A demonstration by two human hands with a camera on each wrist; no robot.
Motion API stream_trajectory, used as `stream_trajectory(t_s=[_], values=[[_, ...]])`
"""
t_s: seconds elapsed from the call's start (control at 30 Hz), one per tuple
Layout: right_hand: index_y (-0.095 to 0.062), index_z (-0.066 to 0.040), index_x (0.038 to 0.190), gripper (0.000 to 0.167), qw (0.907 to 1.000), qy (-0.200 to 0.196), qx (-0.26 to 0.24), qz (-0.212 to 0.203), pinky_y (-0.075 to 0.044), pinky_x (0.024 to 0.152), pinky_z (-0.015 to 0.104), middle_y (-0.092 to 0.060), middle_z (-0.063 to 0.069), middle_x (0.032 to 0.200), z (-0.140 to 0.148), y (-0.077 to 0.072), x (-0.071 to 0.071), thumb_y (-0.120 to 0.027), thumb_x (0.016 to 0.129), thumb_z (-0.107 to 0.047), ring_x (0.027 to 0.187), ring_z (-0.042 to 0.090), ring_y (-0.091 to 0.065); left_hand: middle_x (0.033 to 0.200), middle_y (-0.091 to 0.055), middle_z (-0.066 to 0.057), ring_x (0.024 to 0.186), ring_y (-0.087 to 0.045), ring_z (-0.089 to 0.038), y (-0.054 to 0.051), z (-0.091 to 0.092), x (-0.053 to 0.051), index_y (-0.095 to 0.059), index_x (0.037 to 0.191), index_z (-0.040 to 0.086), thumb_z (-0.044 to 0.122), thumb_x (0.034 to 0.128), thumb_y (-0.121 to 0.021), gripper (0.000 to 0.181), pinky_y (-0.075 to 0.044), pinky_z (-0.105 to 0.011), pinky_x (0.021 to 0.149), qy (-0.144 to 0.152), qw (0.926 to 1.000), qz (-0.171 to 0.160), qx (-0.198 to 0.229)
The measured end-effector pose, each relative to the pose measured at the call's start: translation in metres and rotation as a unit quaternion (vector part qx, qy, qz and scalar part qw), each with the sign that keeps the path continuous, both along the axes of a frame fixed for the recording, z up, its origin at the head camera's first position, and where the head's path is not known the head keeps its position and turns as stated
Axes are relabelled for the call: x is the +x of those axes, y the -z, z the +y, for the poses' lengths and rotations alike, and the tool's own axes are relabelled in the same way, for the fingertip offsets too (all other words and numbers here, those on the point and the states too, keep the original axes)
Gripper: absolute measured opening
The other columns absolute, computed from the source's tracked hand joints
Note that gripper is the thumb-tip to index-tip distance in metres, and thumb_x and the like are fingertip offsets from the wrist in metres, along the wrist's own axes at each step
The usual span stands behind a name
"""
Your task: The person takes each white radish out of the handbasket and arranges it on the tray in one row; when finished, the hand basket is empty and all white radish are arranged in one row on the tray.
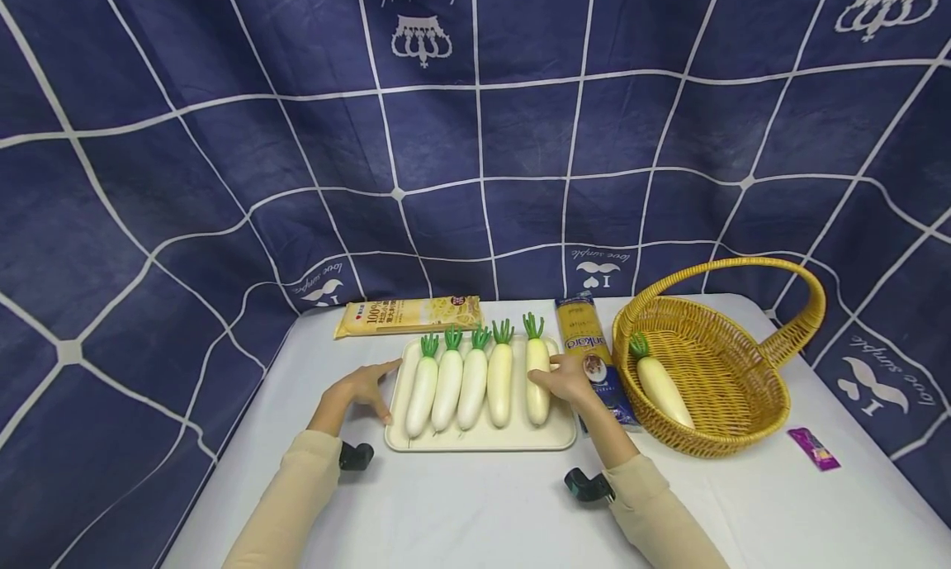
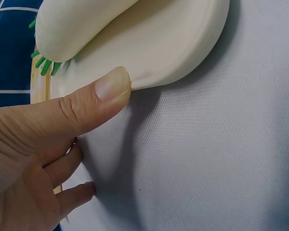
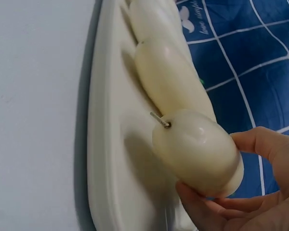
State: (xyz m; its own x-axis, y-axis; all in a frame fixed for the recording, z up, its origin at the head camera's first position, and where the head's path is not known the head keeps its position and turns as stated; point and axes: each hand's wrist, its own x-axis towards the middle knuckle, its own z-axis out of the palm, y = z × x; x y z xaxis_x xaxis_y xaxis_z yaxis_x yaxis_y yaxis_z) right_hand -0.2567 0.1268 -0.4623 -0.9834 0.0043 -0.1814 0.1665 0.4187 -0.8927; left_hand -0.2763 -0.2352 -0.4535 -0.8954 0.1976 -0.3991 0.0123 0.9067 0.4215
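Note:
My right hand [image 1: 568, 377] holds a white radish [image 1: 537, 391] with green stalks, at the right end of a cream tray [image 1: 483, 446]. In the right wrist view, the thumb and fingers grip the sides of that radish [image 3: 195, 149]. Several more white radishes [image 1: 500, 387] lie side by side on the tray, green tops toward the back. My left hand [image 1: 364, 385] is at the tray's left edge, its thumb against the rim in the left wrist view. The other left fingers [image 2: 74, 197] are loosely bent and hold nothing.
A yellow noodle packet [image 1: 409, 315] lies behind the tray. Between tray and basket is a blue-and-yellow pasta packet [image 1: 587, 342]. The wicker basket [image 1: 743, 362] with a tall handle holds one radish [image 1: 664, 393]. A small purple packet [image 1: 813, 448] lies at the right.

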Motion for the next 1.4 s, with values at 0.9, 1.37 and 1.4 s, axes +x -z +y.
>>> stream_trajectory(t_s=[0.9, 1.37, 1.4], values=[[-0.059, 0.001, 0.076, 0.033, 0.9890, 0.024, 0.141, 0.038, -0.041, 0.048, 0.025, -0.056, 0.009, 0.068, -0.023, 0.003, -0.003, -0.074, 0.067, -0.027, 0.062, 0.021, -0.051, 0.142, -0.039, -0.027, 0.132, -0.033, -0.045, 0.000, -0.001, 0.001, -0.030, 0.147, 0.009, 0.022, 0.0467, -0.092, 0.119, -0.027, -0.060, 0.108, 0.000, 1.0000, 0.001, 0.006], [-0.065, 0.003, 0.082, 0.037, 0.9911, -0.002, 0.131, 0.023, -0.042, 0.048, 0.022, -0.058, 0.006, 0.067, -0.023, 0.004, -0.001, -0.075, 0.071, -0.030, 0.059, 0.017, -0.051, 0.142, -0.039, -0.028, 0.132, -0.033, -0.046, 0.000, 0.000, 0.001, -0.031, 0.147, 0.009, 0.022, 0.0460, -0.092, 0.119, -0.028, -0.060, 0.108, 0.002, 1.0000, 0.004, 0.000], [-0.066, 0.003, 0.081, 0.036, 0.9913, -0.004, 0.129, 0.024, -0.041, 0.048, 0.022, -0.058, 0.006, 0.067, -0.023, 0.004, 0.000, -0.076, 0.071, -0.031, 0.059, 0.017, -0.051, 0.142, -0.039, -0.027, 0.132, -0.033, -0.045, 0.000, 0.000, 0.001, -0.030, 0.147, 0.009, 0.022, 0.0459, -0.092, 0.119, -0.028, -0.060, 0.108, 0.002, 1.0000, 0.004, -0.001]])
